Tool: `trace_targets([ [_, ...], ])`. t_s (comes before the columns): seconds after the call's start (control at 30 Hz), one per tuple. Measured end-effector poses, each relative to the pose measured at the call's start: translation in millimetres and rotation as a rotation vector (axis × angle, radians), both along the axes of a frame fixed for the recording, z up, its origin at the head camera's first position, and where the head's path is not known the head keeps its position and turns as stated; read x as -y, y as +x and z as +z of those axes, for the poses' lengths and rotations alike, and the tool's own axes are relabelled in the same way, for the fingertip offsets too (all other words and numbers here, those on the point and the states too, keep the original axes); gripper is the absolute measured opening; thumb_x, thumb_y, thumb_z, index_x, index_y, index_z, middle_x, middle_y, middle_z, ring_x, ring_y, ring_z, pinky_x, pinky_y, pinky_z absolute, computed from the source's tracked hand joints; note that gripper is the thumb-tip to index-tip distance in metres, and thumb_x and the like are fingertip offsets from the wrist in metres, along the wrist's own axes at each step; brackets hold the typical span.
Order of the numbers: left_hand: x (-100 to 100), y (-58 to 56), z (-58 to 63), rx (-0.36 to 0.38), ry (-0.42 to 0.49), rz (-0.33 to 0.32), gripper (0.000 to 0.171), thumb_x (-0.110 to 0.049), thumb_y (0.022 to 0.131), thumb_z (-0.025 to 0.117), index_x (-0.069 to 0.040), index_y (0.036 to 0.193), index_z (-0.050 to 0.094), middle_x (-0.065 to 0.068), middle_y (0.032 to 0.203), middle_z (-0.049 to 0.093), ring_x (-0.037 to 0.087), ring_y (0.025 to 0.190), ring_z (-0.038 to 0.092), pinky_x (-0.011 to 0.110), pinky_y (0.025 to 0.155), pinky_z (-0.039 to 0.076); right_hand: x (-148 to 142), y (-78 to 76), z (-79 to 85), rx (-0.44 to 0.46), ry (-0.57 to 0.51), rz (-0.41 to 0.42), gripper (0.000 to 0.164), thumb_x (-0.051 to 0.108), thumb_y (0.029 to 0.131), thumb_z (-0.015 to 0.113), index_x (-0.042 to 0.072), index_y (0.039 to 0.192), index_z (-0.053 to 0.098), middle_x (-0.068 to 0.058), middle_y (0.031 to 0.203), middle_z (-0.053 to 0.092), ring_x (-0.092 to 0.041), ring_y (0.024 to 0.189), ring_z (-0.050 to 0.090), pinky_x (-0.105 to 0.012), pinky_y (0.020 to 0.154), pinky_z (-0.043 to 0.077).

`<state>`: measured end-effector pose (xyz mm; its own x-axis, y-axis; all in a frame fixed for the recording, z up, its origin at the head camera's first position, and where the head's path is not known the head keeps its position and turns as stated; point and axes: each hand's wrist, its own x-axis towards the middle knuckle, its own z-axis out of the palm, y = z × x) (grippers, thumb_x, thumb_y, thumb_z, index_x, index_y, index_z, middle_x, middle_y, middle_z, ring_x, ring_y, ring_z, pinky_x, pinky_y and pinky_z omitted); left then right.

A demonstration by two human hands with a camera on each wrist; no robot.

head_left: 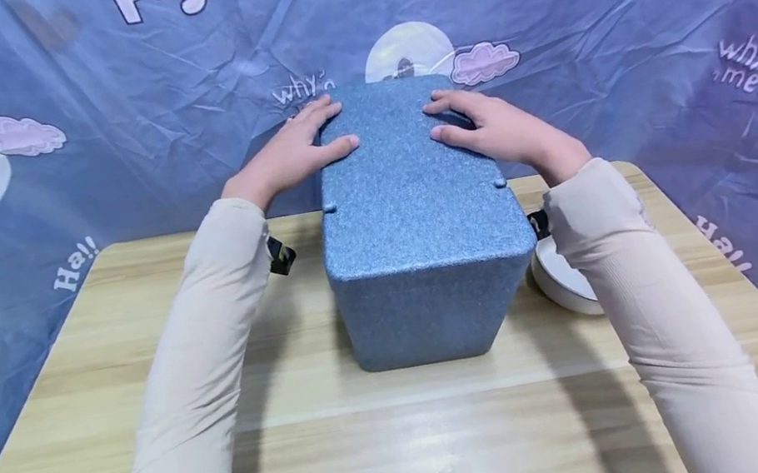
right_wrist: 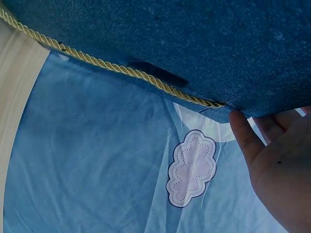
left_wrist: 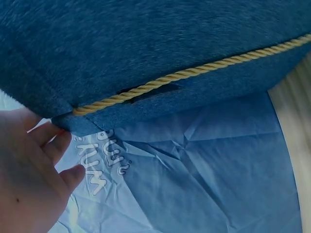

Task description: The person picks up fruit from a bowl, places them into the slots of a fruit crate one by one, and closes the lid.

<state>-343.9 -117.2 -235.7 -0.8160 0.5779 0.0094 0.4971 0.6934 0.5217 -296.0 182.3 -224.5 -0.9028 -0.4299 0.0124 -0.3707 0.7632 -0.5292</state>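
Observation:
A tall blue box (head_left: 430,312) with a speckled, felt-like surface stands on the table, its flat lid (head_left: 419,204) on top. My left hand (head_left: 294,146) rests on the lid's far left edge, thumb and fingers stretched over the top. On the opposite edge, my right hand (head_left: 500,126) touches the lid the same way. Twisted gold cord (left_wrist: 194,71) runs along the box's left side across a dark slot (left_wrist: 155,91). A similar gold cord (right_wrist: 138,74) and slot (right_wrist: 158,73) show on the right side. The inside of the box is hidden.
A round white dish-like object (head_left: 560,281) sits right of the box, partly covered by my right sleeve (head_left: 627,260). The light wooden table (head_left: 417,450) meets a blue printed cloth (head_left: 183,76) behind and at both sides.

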Motion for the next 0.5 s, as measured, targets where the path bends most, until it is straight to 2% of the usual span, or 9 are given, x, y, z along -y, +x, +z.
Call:
trace_targets([
  [0.1,0.1,5.7,1.4,-0.054,-0.033,0.015,0.076,-0.059,0.095,0.041,-0.02,0.156,0.018,-0.001,0.164,0.003,0.019,0.151,0.002,0.044,0.122,0.0,0.7,3.3,0.6,-0.021,-0.005,-0.019,0.059,0.044,0.099,0.046,0.015,0.15,0.036,-0.004,0.162,0.016,-0.027,0.151,0.01,-0.052,0.119,0.011],
  [0.3,0.6,26.8,12.1,-0.268,-0.116,0.086,0.073,-0.058,0.094,0.039,-0.022,0.155,0.021,0.0,0.163,0.014,0.018,0.15,0.013,0.045,0.121,0.01,-0.1,14.8,6.6,-0.163,0.015,-0.069,0.059,0.034,0.1,0.049,0.008,0.151,0.032,-0.013,0.159,0.025,-0.032,0.148,0.02,-0.049,0.119,0.017],
  [0.5,8.8,57.1,22.8,-0.353,-0.131,0.15,0.074,-0.06,0.093,0.04,-0.024,0.155,0.021,-0.002,0.162,0.015,0.017,0.15,0.014,0.046,0.121,0.011,-10.8,36.9,10.5,-0.264,0.052,-0.109,0.059,0.029,0.1,0.05,0.007,0.151,0.03,-0.017,0.157,0.029,-0.036,0.146,0.025,-0.052,0.118,0.019],
])
